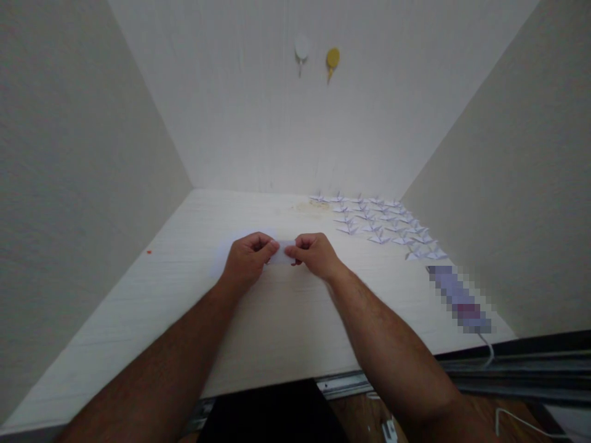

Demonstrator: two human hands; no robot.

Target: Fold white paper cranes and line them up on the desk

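Between my two hands, a little above the white table, is a small piece of white paper [282, 251]. My left hand [252, 258] pinches its left side between thumb and fingers. On the other side, my right hand [316, 252] grips the right edge, thumb on the near face. The fingers behind the paper are partly hidden, and its fold lines are too faint to make out. Several folded white paper cranes [378, 239] stand in rows at the back right of the table, apart from my hands.
A blurred-out device [457, 298] with a white cable [490, 354] lies at the table's right. Walls enclose the left, back and right sides. On the back wall hang a white hook [301, 49] and a yellow hook [332, 58]. A tiny orange bit [149, 251] lies at left.
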